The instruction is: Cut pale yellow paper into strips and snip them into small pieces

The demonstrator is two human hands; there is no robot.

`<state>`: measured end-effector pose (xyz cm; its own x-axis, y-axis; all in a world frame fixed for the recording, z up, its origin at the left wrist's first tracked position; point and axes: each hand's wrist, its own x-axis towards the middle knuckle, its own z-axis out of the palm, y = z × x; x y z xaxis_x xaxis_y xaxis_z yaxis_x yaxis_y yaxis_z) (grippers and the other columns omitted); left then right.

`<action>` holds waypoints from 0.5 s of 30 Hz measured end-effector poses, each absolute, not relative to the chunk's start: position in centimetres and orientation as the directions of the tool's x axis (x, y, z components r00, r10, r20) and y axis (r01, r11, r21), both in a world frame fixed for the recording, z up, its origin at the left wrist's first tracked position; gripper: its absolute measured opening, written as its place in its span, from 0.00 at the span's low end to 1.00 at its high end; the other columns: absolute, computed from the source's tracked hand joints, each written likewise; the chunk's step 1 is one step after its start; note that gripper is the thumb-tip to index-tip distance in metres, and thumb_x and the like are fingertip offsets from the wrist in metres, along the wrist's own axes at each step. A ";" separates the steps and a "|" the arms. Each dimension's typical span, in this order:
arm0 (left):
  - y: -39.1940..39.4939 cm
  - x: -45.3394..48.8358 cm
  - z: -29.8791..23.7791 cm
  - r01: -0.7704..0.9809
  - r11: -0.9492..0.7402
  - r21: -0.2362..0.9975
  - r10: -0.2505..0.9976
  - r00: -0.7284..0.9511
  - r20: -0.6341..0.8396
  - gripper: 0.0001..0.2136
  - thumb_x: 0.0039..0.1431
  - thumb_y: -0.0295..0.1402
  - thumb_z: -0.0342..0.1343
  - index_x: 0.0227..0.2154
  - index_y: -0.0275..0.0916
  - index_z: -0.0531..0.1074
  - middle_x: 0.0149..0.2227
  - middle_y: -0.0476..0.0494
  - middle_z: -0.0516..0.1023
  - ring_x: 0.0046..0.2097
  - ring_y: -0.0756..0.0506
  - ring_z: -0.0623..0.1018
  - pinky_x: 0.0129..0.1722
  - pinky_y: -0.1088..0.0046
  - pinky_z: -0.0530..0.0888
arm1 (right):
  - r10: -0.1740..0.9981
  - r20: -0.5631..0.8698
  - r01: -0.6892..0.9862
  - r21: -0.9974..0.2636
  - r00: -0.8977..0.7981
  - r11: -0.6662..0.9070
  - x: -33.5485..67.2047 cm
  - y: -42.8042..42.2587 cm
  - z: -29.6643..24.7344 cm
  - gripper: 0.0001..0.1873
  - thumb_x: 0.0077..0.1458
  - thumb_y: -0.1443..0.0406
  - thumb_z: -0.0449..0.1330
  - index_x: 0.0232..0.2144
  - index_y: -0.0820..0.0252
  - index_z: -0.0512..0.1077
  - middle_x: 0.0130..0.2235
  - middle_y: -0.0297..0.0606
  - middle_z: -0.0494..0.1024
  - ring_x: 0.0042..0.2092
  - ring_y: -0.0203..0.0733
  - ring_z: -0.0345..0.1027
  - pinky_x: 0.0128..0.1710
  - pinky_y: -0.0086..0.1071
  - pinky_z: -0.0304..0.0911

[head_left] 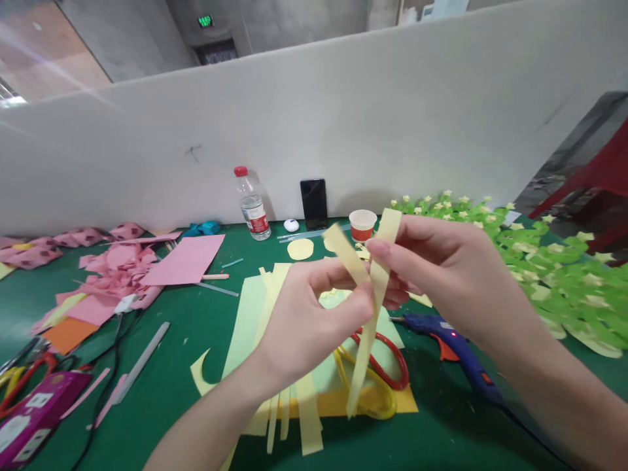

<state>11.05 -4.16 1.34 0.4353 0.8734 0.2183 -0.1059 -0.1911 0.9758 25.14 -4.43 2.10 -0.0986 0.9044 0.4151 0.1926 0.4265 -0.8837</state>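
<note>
A pale yellow paper strip is folded or crossed between my two hands, above the table. My left hand pinches it at the crossing, thumb in front. Higher up, the thumb and fingers of my right hand grip the strip's upright part. Its long tail hangs down over scissors with red and yellow handles. Beneath my hands lie more yellow paper strips and light green paper sheets. Whether it is one strip or two, I cannot tell.
A blue glue gun lies right, near green paper plants with yellow stars. At the back stand a water bottle, a black phone and a paper cup. Pink paper and a purple power strip lie left.
</note>
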 end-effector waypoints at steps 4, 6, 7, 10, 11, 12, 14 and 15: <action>-4.1 11.0 1.3 -0.110 -0.136 0.985 0.883 0.437 0.170 0.10 0.52 0.23 0.53 0.26 0.39 0.79 0.27 0.47 0.81 0.32 0.47 0.79 0.33 0.77 0.74 | 0.902 0.415 0.160 -0.889 -0.122 0.430 25.0 -4.0 1.8 0.11 0.52 0.64 0.58 0.19 0.60 0.68 0.16 0.27 0.66 0.15 0.26 0.58 0.12 0.19 0.55; -4.1 11.1 1.3 -0.123 -0.137 0.983 0.884 0.432 0.178 0.10 0.54 0.25 0.54 0.23 0.39 0.79 0.24 0.48 0.80 0.30 0.48 0.78 0.33 0.78 0.73 | 0.902 0.415 0.139 -0.893 -0.117 0.429 25.0 -4.0 1.7 0.12 0.52 0.65 0.58 0.18 0.60 0.67 0.16 0.26 0.66 0.15 0.25 0.58 0.12 0.18 0.55; -4.1 11.1 1.3 -0.137 -0.142 0.980 0.886 0.425 0.187 0.11 0.55 0.26 0.54 0.22 0.39 0.79 0.24 0.49 0.79 0.28 0.49 0.77 0.33 0.78 0.73 | 0.902 0.416 0.136 -0.893 -0.116 0.430 24.9 -4.0 1.6 0.11 0.52 0.66 0.58 0.19 0.60 0.67 0.17 0.26 0.66 0.16 0.25 0.59 0.13 0.18 0.56; -4.1 11.0 1.0 -0.137 -0.169 0.976 0.911 0.357 0.208 0.11 0.56 0.28 0.54 0.21 0.40 0.78 0.21 0.51 0.77 0.24 0.52 0.73 0.27 0.81 0.70 | 0.894 0.433 0.156 -0.881 -0.113 0.447 25.0 -4.1 1.4 0.07 0.51 0.66 0.59 0.21 0.58 0.70 0.20 0.28 0.69 0.19 0.27 0.63 0.17 0.19 0.61; -4.1 11.0 0.8 -0.112 -0.178 0.978 0.921 0.332 0.205 0.11 0.55 0.28 0.56 0.20 0.40 0.78 0.20 0.51 0.76 0.23 0.53 0.71 0.24 0.81 0.68 | 0.891 0.441 0.168 -0.876 -0.106 0.453 25.0 -4.2 1.3 0.07 0.50 0.65 0.60 0.22 0.58 0.70 0.20 0.28 0.69 0.20 0.28 0.64 0.17 0.19 0.61; -4.1 10.9 0.6 -0.084 -0.181 0.980 0.928 0.315 0.199 0.10 0.54 0.29 0.57 0.19 0.39 0.78 0.20 0.51 0.76 0.23 0.53 0.70 0.22 0.81 0.67 | 0.892 0.439 0.181 -0.874 -0.104 0.451 25.0 -4.2 1.2 0.07 0.51 0.65 0.60 0.22 0.58 0.70 0.20 0.29 0.69 0.20 0.29 0.64 0.17 0.20 0.61; -4.4 10.9 0.2 -0.048 -0.156 0.987 0.931 0.327 0.163 0.09 0.53 0.29 0.58 0.20 0.40 0.78 0.21 0.50 0.77 0.24 0.52 0.72 0.23 0.80 0.67 | 0.895 0.438 0.208 -0.871 -0.081 0.445 25.1 -4.2 1.2 0.09 0.51 0.65 0.59 0.21 0.58 0.68 0.20 0.29 0.67 0.20 0.28 0.61 0.16 0.21 0.58; -4.6 10.8 0.0 -0.040 -0.136 0.990 0.926 0.350 0.142 0.08 0.53 0.29 0.58 0.22 0.40 0.79 0.23 0.49 0.79 0.25 0.51 0.73 0.25 0.79 0.69 | 0.899 0.434 0.229 -0.870 -0.064 0.437 25.1 -4.2 1.3 0.09 0.51 0.65 0.59 0.20 0.59 0.68 0.19 0.28 0.65 0.19 0.28 0.59 0.15 0.21 0.56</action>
<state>10.85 -4.56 0.04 0.3503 0.9258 0.1418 -0.0403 -0.1363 0.9898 25.12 -4.19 1.28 -0.0644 0.8985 0.4341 0.2287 0.4367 -0.8700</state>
